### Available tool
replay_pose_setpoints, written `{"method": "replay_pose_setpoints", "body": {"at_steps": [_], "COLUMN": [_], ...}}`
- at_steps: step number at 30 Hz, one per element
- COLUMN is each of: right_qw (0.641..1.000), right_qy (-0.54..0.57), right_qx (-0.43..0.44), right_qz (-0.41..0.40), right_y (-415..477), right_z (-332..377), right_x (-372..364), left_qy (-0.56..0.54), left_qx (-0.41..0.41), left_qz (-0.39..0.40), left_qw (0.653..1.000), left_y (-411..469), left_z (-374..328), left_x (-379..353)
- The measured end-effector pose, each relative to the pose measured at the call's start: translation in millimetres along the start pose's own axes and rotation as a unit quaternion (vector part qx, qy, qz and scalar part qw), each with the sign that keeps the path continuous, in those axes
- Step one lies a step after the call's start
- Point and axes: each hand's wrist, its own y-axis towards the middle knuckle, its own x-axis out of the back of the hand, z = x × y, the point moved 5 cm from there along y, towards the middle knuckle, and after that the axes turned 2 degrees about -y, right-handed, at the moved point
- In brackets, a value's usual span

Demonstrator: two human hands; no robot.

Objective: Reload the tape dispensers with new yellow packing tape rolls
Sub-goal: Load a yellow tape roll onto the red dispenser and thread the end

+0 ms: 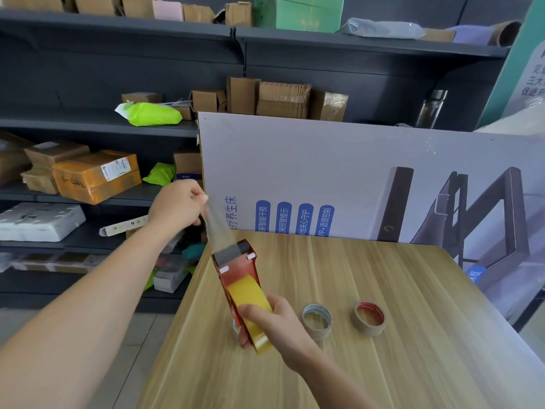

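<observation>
A red tape dispenser (236, 268) is held tilted above the left edge of the wooden table (413, 335), with a yellow tape roll (250, 293) mounted in it. My right hand (274, 326) grips the roll and the dispenser's rear end. My left hand (180, 205) is up and to the left, pinching the free end of the tape strip (219, 234), which runs taut from the dispenser's front roller to my fingers. Two near-spent cardboard tape cores lie flat on the table: one with a grey-white rim (317, 320) and one with a red rim (368, 317).
A large printed panel (354, 178) leans upright along the table's far edge. Dark metal shelves (118, 125) at left and behind hold cardboard boxes, parcels and green bags. A glass bottle (432, 109) stands on the shelf at the right. The floor shows at lower left.
</observation>
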Motion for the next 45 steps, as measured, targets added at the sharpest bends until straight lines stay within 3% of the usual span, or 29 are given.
{"method": "replay_pose_setpoints", "body": {"at_steps": [2, 9, 14, 22, 28, 35, 39, 45], "right_qw": [1.000, 0.998, 0.997, 0.996, 0.995, 0.990, 0.987, 0.974], "right_qy": [-0.007, 0.034, 0.045, 0.041, 0.055, 0.096, 0.130, 0.210], "right_qx": [0.007, 0.040, 0.066, 0.064, 0.083, 0.103, 0.096, 0.060], "right_qz": [0.006, -0.025, -0.001, 0.049, 0.023, 0.021, -0.007, -0.055], "right_y": [-1.2, -1.4, 1.4, 6.7, 3.4, -0.2, 2.0, 10.3], "right_z": [-0.6, -2.9, 12.6, 23.1, 22.4, 22.8, 24.1, 30.4], "right_x": [-1.5, -4.3, -5.7, -5.5, 1.8, 6.9, 15.0, 28.3], "left_qy": [0.020, 0.027, 0.039, 0.105, 0.105, 0.083, -0.024, -0.185], "left_qx": [-0.007, -0.035, -0.004, -0.029, -0.021, 0.049, 0.134, 0.220], "left_qz": [-0.028, -0.014, -0.095, -0.147, -0.115, -0.071, 0.003, 0.082], "left_qw": [0.999, 0.999, 0.995, 0.983, 0.988, 0.993, 0.991, 0.954], "left_y": [5.1, 9.6, 21.7, 44.6, 49.8, 35.1, 18.9, -20.4], "left_z": [-0.3, -5.0, 5.2, -11.2, -0.5, 36.1, 61.1, 79.1], "left_x": [9.7, 10.8, 25.3, 45.5, 38.3, 6.4, -26.8, -80.5]}}
